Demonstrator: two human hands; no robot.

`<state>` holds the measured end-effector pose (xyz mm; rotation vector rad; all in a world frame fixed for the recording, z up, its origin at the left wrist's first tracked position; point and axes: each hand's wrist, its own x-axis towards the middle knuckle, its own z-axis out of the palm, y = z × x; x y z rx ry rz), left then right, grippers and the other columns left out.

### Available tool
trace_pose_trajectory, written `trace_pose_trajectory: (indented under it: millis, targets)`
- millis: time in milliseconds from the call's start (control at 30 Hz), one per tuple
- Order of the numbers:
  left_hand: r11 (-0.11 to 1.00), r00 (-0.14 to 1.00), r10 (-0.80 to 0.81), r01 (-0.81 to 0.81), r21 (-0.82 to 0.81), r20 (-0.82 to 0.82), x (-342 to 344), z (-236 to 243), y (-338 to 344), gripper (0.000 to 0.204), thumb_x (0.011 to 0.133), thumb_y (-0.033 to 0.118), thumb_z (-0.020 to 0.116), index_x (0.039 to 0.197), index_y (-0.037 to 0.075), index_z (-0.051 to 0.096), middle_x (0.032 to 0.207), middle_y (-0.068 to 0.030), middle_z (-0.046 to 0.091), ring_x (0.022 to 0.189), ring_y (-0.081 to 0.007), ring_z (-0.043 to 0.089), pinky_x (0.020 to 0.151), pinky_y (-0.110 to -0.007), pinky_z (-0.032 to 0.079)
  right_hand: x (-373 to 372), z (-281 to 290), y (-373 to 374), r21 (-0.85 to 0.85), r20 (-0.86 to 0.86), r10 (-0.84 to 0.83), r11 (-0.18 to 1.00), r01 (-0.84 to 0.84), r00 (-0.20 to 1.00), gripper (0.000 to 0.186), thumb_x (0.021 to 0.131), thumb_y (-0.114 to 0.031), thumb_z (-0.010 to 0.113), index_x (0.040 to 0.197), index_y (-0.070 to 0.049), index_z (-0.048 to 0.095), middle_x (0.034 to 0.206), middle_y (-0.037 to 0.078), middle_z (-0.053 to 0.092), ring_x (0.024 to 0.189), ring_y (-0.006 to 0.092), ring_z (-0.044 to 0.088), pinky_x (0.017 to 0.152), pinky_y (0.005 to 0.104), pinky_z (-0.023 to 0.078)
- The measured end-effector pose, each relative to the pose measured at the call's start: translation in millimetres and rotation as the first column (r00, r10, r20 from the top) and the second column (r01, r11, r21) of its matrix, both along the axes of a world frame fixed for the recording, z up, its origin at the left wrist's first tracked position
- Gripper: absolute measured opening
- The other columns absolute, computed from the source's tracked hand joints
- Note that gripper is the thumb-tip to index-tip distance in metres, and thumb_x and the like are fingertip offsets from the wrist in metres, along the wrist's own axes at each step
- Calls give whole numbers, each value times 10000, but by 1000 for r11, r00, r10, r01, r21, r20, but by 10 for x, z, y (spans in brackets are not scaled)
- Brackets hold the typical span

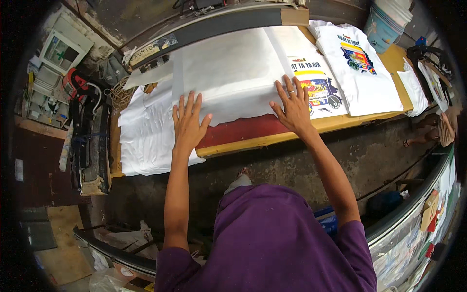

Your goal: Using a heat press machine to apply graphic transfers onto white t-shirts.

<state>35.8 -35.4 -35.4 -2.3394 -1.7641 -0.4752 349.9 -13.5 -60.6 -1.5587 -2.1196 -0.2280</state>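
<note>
My left hand (190, 121) lies with fingers spread on the front left part of a translucent white sheet (226, 68), which covers a pale layer on a red pad (236, 130) along the yellow table. My right hand (293, 107) rests, fingers apart, at the sheet's front right edge. Beside it is a white printed piece (321, 97) with a colourful graphic, partly under the sheet's edge. A stack of printed white shirts (365, 82) lies farther right. Crumpled white cloth (141, 131) is left of my left hand.
A bucket (384, 27) stands at the back right. A dark long bar (209, 34) runs along the back. Metal equipment (90, 146) and coiled rope (121, 97) are left. A person's leg (421, 136) shows at right. A rail (408, 199) curves behind me on the right.
</note>
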Motion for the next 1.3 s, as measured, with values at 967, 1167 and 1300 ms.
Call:
trace_pose_trajectory:
  millis: [967, 1167, 1300]
  targets:
    - [998, 945, 69, -69, -14, 320, -63, 288, -87, 556, 847, 329, 572, 1280, 10, 436, 1403, -226, 291, 1294, -419, 259, 1042, -563, 209, -87, 1717, 324, 538, -166, 213, 838, -92, 963, 354, 717, -71, 629, 1070, -57, 619, 987, 155, 521, 943, 330, 443, 837, 436, 361]
    - [998, 950, -69, 61, 34, 305, -67, 173, -152, 513, 793, 237, 618, 1240, 22, 490, 1394, -226, 300, 1279, -421, 278, 1033, -555, 241, -696, 3036, 1537, 758, 74, 338, 593, -273, 938, 310, 781, -167, 629, 1079, -82, 608, 1090, 132, 522, 1036, 364, 426, 883, 448, 359]
    - [993, 938, -119, 114, 36, 326, 96, 159, -192, 483, 775, 214, 629, 1207, 27, 520, 1321, -212, 364, 1234, -401, 327, 1022, -551, 263, -1050, 4020, 2111, 745, 122, 251, 616, -256, 960, 518, 811, -353, 554, 1255, -88, 525, 1326, 208, 450, 1225, 409, 380, 1024, 482, 311]
